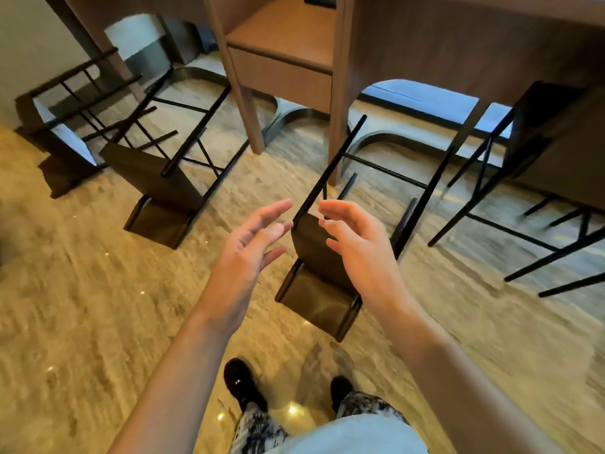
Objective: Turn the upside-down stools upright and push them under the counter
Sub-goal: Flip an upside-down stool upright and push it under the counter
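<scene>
A dark brown stool (314,257) lies upside down on the floor right in front of me, its black legs pointing up and away toward the counter (458,44). My left hand (252,237) hovers just left of its seat with fingers spread. My right hand (353,237) hovers over the seat with fingers loosely bent; neither hand holds anything. A second overturned stool (157,181) lies to the left, and a third (62,139) further left near the wall. An upright stool (540,152) stands at the right, partly under the counter.
The wooden counter runs along the back, with a shelf unit (281,54) and its legs between two arched openings. The floor (98,322) is glossy beige stone. My shoes (242,381) stand just behind the nearest stool.
</scene>
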The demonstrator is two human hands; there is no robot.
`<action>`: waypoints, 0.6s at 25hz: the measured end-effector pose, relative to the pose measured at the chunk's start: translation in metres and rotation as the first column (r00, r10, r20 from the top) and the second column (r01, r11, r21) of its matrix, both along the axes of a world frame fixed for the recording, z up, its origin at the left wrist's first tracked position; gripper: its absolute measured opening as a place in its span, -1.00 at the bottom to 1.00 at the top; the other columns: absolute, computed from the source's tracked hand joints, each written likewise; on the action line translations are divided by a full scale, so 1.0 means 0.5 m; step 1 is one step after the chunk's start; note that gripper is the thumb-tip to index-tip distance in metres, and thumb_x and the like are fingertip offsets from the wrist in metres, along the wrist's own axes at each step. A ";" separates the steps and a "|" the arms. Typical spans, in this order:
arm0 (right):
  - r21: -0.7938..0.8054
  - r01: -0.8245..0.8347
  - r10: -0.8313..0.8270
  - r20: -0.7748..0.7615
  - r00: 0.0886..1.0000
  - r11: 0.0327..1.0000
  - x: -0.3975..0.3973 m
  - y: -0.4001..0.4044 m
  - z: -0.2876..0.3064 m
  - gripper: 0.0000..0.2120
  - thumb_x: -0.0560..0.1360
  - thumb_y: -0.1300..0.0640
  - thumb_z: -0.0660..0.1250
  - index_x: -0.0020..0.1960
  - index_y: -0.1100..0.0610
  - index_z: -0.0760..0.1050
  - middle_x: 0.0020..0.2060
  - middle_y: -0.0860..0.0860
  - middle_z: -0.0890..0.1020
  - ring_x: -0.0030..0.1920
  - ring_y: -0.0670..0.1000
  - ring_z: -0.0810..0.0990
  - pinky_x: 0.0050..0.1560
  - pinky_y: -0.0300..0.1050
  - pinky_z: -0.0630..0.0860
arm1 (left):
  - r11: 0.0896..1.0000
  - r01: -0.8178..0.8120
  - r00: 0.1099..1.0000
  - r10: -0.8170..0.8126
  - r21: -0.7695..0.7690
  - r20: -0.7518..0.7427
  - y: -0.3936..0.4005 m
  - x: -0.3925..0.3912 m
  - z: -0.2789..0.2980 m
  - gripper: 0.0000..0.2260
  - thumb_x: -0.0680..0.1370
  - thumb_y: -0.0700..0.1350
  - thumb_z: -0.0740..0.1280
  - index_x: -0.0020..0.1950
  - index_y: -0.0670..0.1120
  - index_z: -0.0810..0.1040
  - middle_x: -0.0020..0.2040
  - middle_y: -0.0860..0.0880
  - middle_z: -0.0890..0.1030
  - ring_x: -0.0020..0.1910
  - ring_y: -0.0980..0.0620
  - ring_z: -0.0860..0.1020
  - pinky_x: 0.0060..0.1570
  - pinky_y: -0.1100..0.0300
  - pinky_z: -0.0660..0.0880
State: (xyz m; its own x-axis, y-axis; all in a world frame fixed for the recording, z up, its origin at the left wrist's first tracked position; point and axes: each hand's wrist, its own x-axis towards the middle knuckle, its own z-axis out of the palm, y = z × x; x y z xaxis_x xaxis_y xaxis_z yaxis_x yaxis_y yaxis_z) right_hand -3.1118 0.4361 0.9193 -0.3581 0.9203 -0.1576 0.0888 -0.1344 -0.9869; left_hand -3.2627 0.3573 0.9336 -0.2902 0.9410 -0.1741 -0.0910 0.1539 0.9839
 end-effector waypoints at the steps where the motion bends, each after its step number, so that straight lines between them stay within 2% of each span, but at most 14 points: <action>1: -0.009 0.026 -0.026 0.004 1.000 1.000 -0.022 0.005 -0.006 -0.73 0.60 0.11 0.25 0.28 -0.04 0.55 0.14 -0.22 0.62 0.18 -0.26 0.56 0.29 -0.02 0.51 | 1.000 0.020 1.000 -0.020 -0.005 0.002 0.015 -0.027 -0.005 -0.67 0.59 0.00 0.22 0.33 0.15 0.57 0.30 0.21 0.58 0.33 0.14 0.53 0.31 0.04 0.45; 8: -0.008 0.308 -0.307 0.044 0.951 0.951 -0.223 0.029 -0.049 -0.72 0.61 0.11 0.26 0.29 -0.07 0.53 0.15 -0.25 0.61 0.17 -0.32 0.54 0.27 -0.09 0.52 | 0.967 0.245 0.970 -0.243 -0.066 0.032 0.124 -0.256 -0.065 -0.71 0.67 -0.12 0.20 0.26 0.15 0.62 0.28 0.19 0.60 0.30 0.15 0.55 0.31 0.03 0.46; 11: -0.002 0.424 -0.423 0.050 0.905 0.906 -0.256 0.039 -0.072 -0.72 0.61 0.13 0.26 0.29 -0.05 0.53 0.15 -0.23 0.62 0.17 -0.30 0.55 0.27 -0.10 0.53 | 0.946 0.315 0.949 -0.311 -0.078 0.049 0.166 -0.291 -0.102 -0.70 0.67 -0.15 0.20 0.25 0.14 0.63 0.30 0.14 0.60 0.30 0.13 0.56 0.33 0.01 0.45; 15: -0.080 0.564 -0.564 0.020 0.825 0.822 -0.259 0.048 -0.137 -0.73 0.61 0.20 0.25 0.28 0.04 0.54 0.13 -0.13 0.64 0.19 -0.20 0.59 0.31 -0.01 0.49 | 0.933 0.354 0.934 -0.348 -0.071 0.080 0.214 -0.304 -0.174 -0.71 0.64 -0.15 0.24 0.33 0.01 0.58 0.30 0.07 0.61 0.33 0.09 0.54 0.36 -0.03 0.42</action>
